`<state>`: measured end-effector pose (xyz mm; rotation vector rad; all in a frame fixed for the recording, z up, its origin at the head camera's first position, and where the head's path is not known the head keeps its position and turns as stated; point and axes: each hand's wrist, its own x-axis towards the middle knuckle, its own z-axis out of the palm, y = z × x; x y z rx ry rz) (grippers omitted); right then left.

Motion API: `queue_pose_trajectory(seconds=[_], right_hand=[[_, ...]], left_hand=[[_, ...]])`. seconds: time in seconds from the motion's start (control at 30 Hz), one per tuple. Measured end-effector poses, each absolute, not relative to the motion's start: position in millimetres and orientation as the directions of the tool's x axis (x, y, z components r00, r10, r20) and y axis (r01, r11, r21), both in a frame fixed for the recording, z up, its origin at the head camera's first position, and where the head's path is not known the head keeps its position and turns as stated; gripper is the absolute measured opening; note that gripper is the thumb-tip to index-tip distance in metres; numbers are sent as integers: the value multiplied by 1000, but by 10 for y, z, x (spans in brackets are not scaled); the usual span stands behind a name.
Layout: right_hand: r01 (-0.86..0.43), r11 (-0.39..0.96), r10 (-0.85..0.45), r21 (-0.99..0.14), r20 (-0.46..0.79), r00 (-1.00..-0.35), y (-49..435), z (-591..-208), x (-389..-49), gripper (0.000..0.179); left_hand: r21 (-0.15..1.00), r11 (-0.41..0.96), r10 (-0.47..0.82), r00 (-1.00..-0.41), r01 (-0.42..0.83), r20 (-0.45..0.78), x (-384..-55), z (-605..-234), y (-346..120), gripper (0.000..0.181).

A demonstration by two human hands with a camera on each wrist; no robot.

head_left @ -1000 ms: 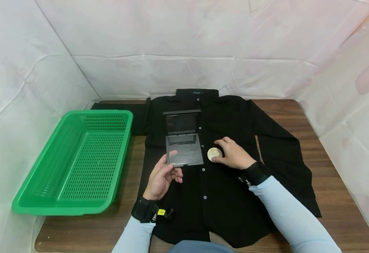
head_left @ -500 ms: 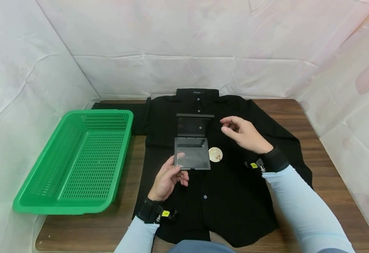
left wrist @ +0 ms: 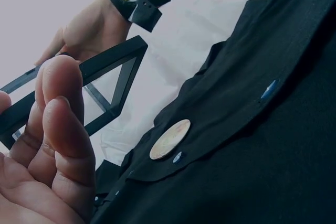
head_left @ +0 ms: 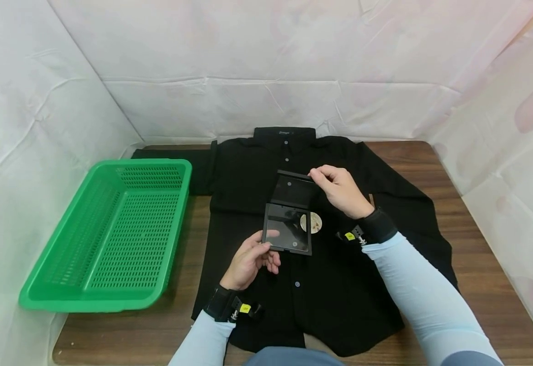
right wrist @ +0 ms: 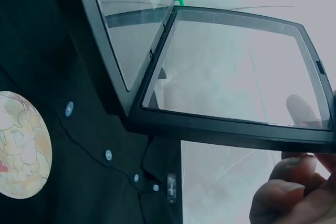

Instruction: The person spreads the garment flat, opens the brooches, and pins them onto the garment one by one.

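A hinged black display frame (head_left: 310,239) with clear film panes is spread into two halves above a black shirt (head_left: 266,305). My left hand (head_left: 247,260) grips the near-left corner of its lower half, thumb on top. My right hand (head_left: 343,192) pinches the far half (right wrist: 231,129) at its outer right corner. A flat round disc (head_left: 316,222) with a pale cartoon picture (right wrist: 23,148) lies on the shirt, right of the button line. The frame's right edge overlaps the disc in the head view; in the left wrist view the disc (left wrist: 170,139) lies below the frame.
A green perforated basket (head_left: 181,223) stands on the wooden table (head_left: 481,244) at the left, over part of a shirt sleeve. White sheets (head_left: 266,46) hang at the back and both sides.
My right hand has left the disc, lifted away and taken hold of the frame's far half. My left hand has carried the frame to the right, turning it slightly.
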<state>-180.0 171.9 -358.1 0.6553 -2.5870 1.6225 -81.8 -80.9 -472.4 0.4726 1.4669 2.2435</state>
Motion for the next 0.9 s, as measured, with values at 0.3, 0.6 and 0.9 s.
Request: queue_pose_trajectory(seconds=[0.3, 0.6, 0.9], right_hand=[[-368, 363, -332, -856, 250, -909, 1702, -3596, -1816, 29], [-412, 408, -378, -815, 259, -889, 1759, -3723, -1877, 23], [-480, 395, -447, -783, 293, -845, 1789, -3783, -1847, 21]], left_hand=[[923, -347, 513, -858, -168, 37, -820, -4744, -802, 51], [913, -370, 507, -861, -169, 46, -806, -4751, -792, 49], [903, -399, 499, -864, -160, 67, -793, -4745, -795, 51]])
